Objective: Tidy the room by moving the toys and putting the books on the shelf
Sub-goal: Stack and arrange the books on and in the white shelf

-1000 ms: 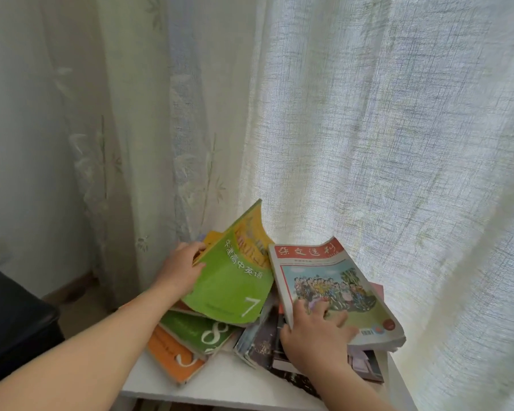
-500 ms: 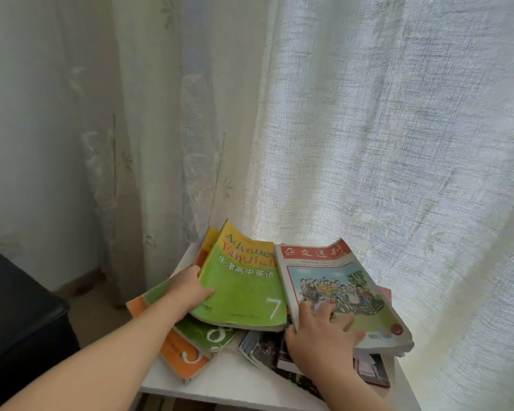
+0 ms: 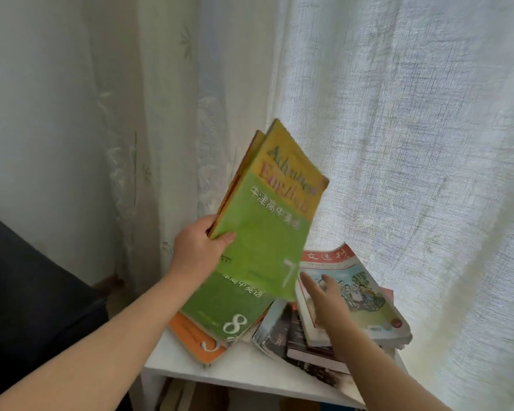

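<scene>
My left hand [image 3: 201, 250] grips the left edge of a green and yellow book marked 7 [image 3: 267, 221], together with an orange-edged book behind it, and holds them tilted upright above the pile. Under them lie a green book marked 8 [image 3: 226, 310] and an orange book [image 3: 195, 341] on the white shelf top [image 3: 244, 369]. My right hand [image 3: 327, 301] hovers with straight fingers over a thick red-topped book with a drawn crowd on its cover [image 3: 365, 295]. That book lies on a stack of dark books [image 3: 297, 339].
Sheer white curtains [image 3: 398, 143] hang right behind and to the right of the shelf. A black padded seat [image 3: 27, 292] stands at the left. Bare floor shows between the seat and the shelf. More books show dimly below the shelf top.
My left hand has lifted the book marked 7 and the one behind it off the pile, uncovering the book marked 8. My right hand has let go of the red-topped book and risen slightly.
</scene>
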The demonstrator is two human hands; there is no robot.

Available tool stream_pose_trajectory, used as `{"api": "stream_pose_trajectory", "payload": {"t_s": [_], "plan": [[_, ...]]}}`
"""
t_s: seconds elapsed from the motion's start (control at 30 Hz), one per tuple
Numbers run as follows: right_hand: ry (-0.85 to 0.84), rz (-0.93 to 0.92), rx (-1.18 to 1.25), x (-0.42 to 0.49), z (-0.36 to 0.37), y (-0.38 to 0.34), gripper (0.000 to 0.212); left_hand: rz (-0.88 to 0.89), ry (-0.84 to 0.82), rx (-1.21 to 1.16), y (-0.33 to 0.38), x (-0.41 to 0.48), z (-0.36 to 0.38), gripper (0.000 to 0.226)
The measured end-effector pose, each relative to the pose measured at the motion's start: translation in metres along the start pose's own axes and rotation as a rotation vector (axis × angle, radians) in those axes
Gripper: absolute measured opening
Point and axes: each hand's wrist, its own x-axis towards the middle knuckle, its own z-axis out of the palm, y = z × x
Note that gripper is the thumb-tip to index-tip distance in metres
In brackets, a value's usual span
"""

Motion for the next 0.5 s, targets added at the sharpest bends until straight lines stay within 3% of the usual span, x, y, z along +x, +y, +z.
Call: {"api": "stream_pose_trajectory", "payload": {"t_s": [0.07,0.17,0.3,0.5], "plan": [[-0.108,0.041,0.368,-0.003,-0.005,-0.018,0.087,-0.152,-0.081,-0.327,0.006,-0.005,-0.004,0.019],[-0.247,0.093,0.681,-0.01,-0.021,-0.033,0.041,-0.236,-0.164,-0.506,0.006,-0.016,-0.006,0.032],[-0.15,-0.008,0.663,-0.019,-0.02,-0.019,0.036,-0.291,-0.314,-0.39,-0.006,-0.026,-0.004,0.075],[-0.166,-0.063,0.589,-0.049,-0.011,0.019,0.04,-0.539,-0.563,-0.309,-0.037,-0.048,-0.007,0.067]]}}
